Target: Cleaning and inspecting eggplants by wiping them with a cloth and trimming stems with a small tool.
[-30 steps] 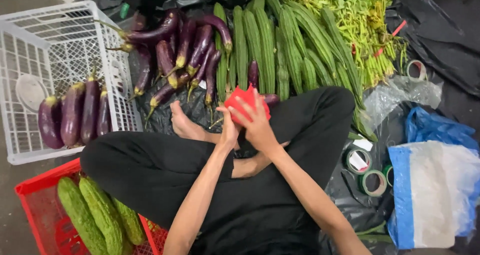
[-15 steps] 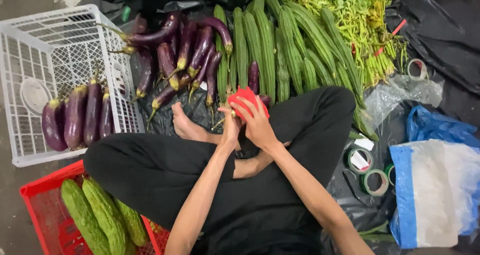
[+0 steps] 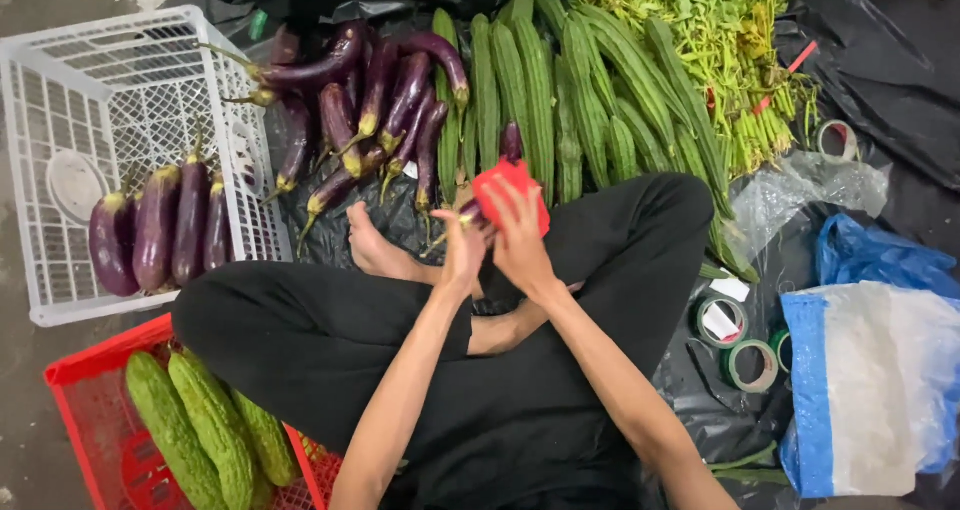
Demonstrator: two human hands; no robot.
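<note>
I sit cross-legged on black plastic sheeting. Both hands meet in front of my knees around a small red plastic bag (image 3: 500, 180). My right hand (image 3: 520, 238) grips its lower edge with the fingers spread over it. Beside it, my left hand (image 3: 462, 253) pinches the bag's left corner, where a thin purple eggplant (image 3: 470, 208) pokes out. Just beyond lies a pile of long purple eggplants (image 3: 385, 110) and a row of ridged green gourds (image 3: 560, 90).
A white plastic crate (image 3: 110, 100) at left holds several fat eggplants (image 3: 160, 225). A red crate (image 3: 80, 410) at lower left holds bitter gourds (image 3: 195, 430). Leafy greens (image 3: 720, 40) lie far right. Tape rolls (image 3: 735, 345) and a blue-edged sack (image 3: 870, 390) sit at right.
Both hands have stayed on the red bag, shifting only slightly. The view has moved a little.
</note>
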